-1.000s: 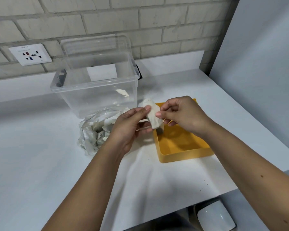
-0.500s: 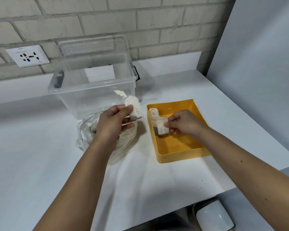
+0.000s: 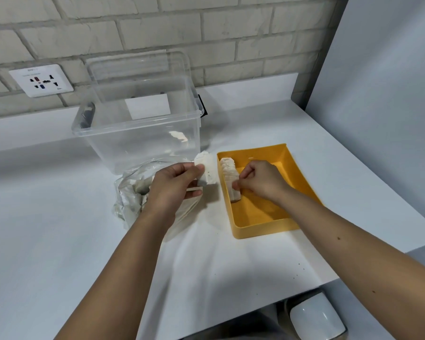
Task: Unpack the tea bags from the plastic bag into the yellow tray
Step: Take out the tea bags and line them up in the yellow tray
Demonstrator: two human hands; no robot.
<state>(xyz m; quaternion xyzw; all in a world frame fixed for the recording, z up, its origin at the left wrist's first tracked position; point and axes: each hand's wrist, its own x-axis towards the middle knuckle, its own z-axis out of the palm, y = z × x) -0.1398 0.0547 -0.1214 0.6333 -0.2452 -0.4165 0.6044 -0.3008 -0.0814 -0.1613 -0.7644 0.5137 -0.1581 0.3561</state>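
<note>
Left hand [image 3: 174, 185] is curled round a small stack of tea bags [image 3: 207, 170], gripped between thumb and fingers and held up over the table [image 3: 59, 241], just left of the yellow tray [image 3: 263, 233]. Compared with half a second ago, the stack is shifted slightly toward the tray. Right hand [image 3: 260, 180] is kept inside the tray, fingers pinched on the near end of a row of tea bags [image 3: 228, 173] set on edge along the tray's left wall. A second ago one bundle was held by both hands above the tray's left edge; now it is split between tray and left hand. The plastic bag [image 3: 130, 200] lies crumpled under the left wrist, more tea bags seen inside. A clear container [image 3: 138, 133] stands behind it.
</note>
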